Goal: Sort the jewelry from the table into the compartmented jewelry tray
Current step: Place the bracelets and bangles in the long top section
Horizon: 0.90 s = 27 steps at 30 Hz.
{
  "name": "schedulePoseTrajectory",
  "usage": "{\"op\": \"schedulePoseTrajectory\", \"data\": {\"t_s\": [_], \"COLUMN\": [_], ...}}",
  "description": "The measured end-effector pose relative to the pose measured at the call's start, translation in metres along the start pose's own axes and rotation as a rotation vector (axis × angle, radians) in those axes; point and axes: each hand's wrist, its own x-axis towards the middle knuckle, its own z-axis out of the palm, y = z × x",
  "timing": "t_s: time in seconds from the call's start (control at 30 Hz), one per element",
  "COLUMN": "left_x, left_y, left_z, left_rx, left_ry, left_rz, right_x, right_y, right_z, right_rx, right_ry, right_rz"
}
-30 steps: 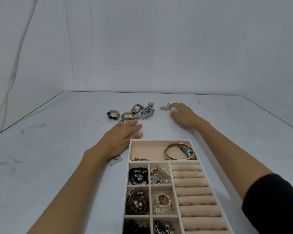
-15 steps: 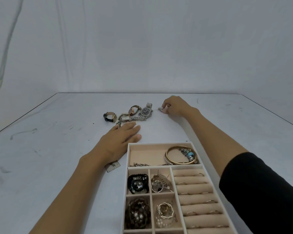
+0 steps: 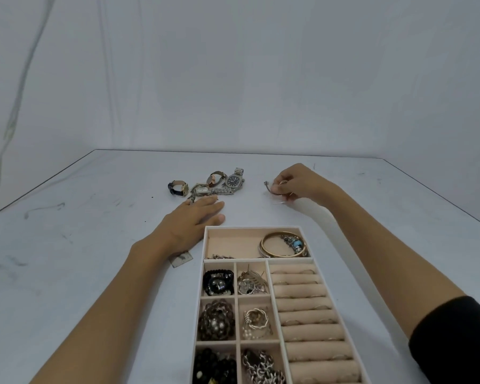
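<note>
A silver chain [image 3: 269,188] sits pinched in the right hand [image 3: 304,183]'s fingers [image 3: 283,190].

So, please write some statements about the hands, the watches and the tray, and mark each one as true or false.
1. The right hand pinches a silver piece. True.
2. The left hand grips a watch. False: it lies flat on the table and holds nothing.
3. The watches lie inside the tray. False: they lie on the table, beyond the tray.
4. A gold bangle lies in the tray's far compartment. True.
</note>
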Motion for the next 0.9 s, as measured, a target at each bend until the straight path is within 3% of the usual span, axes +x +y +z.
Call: {"op": "schedulePoseTrajectory", "data": {"t_s": [0.1, 0.33, 0.53, 0.77, 0.9], "left_x": [0.001, 0.007, 0.009, 0.01, 0.011], "left_y": [-0.003, -0.013, -0.018, -0.019, -0.02], "left_z": [0.002, 0.006, 0.007, 0.009, 0.009], "left_rx": [-0.012, -0.037, -0.045, -0.05, -0.045], "left_ry": [0.006, 0.009, 0.009, 0.026, 0.023], "left_rz": [-0.017, -0.031, -0.034, -0.007, -0.006], "right_x": [-0.027, -0.082, -0.107, -0.111, -0.112], "right_y": [-0.013, -0.044, -0.055, -0.052, -0.053], "right_z": [-0.012, -0.028, -0.031, -0.026, -0.026], "right_rx": [0.12, 0.087, 0.103, -0.047, -0.036], "right_ry": [-0.088, -0.337, -0.404, -0.514, -0.488], "right_rz": [-0.037, -0.075, -0.107, -0.071, -0.083]}}
